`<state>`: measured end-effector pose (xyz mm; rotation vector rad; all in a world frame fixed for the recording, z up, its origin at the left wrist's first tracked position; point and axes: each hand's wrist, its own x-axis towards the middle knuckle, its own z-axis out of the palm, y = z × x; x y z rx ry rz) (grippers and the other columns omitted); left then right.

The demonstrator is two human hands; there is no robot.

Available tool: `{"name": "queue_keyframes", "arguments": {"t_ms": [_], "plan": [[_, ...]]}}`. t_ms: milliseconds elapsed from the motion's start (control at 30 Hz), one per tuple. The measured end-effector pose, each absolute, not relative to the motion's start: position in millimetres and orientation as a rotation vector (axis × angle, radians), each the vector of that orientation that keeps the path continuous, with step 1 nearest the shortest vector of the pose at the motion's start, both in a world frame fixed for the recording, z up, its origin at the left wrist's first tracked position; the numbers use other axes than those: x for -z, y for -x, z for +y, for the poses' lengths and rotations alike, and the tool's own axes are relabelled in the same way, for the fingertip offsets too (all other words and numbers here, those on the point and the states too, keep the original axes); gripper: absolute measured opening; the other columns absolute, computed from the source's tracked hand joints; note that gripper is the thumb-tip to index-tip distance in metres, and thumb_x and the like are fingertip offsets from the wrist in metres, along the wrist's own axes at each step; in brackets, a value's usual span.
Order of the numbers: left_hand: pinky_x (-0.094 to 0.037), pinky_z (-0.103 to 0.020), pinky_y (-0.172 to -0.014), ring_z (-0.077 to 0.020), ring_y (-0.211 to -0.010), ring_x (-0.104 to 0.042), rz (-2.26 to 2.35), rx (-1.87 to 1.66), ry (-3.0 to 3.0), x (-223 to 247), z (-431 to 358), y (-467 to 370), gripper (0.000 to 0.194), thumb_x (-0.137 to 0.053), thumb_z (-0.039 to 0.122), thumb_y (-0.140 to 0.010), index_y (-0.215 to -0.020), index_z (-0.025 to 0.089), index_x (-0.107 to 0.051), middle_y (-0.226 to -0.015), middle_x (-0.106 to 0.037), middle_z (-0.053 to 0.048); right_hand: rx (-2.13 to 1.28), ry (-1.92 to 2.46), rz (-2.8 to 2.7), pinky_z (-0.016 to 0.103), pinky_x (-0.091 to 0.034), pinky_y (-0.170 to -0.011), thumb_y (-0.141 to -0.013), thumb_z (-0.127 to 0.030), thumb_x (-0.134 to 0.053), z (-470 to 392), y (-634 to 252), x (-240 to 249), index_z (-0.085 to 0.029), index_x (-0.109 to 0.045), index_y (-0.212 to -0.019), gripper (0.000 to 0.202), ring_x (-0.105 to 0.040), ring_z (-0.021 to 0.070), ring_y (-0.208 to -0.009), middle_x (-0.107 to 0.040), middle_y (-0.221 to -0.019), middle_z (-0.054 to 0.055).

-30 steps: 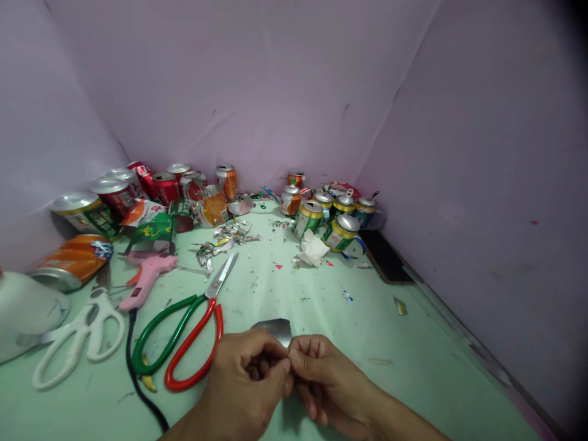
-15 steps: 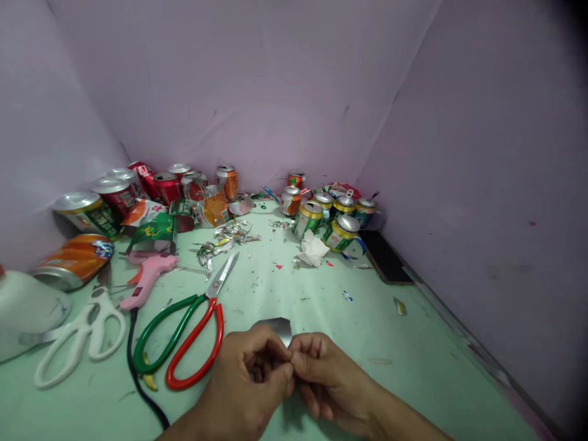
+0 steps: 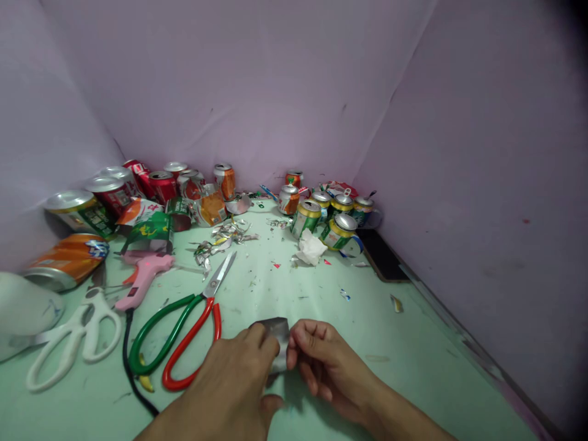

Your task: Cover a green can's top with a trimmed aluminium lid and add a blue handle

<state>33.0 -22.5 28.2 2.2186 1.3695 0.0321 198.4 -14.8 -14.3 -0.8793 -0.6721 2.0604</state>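
Observation:
A small curved piece of silver sheet metal (image 3: 281, 350), like cut can aluminium, is between my hands just above or on the table. My left hand (image 3: 236, 370) lies over its left part with bent fingers touching it, while the thumb sticks out apart below. My right hand (image 3: 324, 358) is closed at the sheet's right edge, thumb and forefinger together and the other fingers curled. Exactly how the fingertips meet the edge is hard to see. Scissors with green and red handles (image 3: 190, 334) lie open to the left of my left hand.
On the left are white scissors (image 3: 76, 340), a pink glue gun (image 3: 146, 278) with a black cord, a white bottle (image 3: 27, 309) and an orange can (image 3: 68, 260). Metal scraps (image 3: 225, 236), drink cans (image 3: 305, 218), crumpled tissue (image 3: 311, 247) and a phone (image 3: 383, 257) lie farther back.
My left hand has let go of its pinch beside the right fingertips and turned palm down over the sheet. More of the sheet shows. The view has shifted slightly.

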Motion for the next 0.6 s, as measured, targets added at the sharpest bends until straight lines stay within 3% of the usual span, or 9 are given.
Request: {"name": "queue_keyframes", "arguments": {"t_ms": [200,600], "plan": [[-0.045,-0.036,-0.063,-0.0246,-0.080,-0.058,1.325,0.000,-2.399,-7,-20,-31,0.031,-0.042,0.006,-0.069,-0.091,0.021,-0.058,-0.092,-0.057,-0.007,-2.056,0.876,-0.675,0.008,-0.026,-0.023,-0.074,-0.041,-0.066,-14,-198,16,-0.010,-0.058,-0.068,0.033,-0.047,0.0025,-0.028,-0.065,-0.057,0.002],[-0.045,-0.030,-0.065,-0.0194,-0.078,-0.057,1.318,-0.087,-2.348,-1,-19,-31,0.026,-0.042,0.007,-0.073,-0.087,0.021,-0.059,-0.090,-0.057,-0.006,-2.046,0.899,-0.677,0.009,-0.025,-0.022,-0.073,-0.043,-0.067,-13,-196,16,-0.010,-0.059,-0.068,0.034,-0.047,0.0022,-0.028,-0.065,-0.058,0.002]]}}
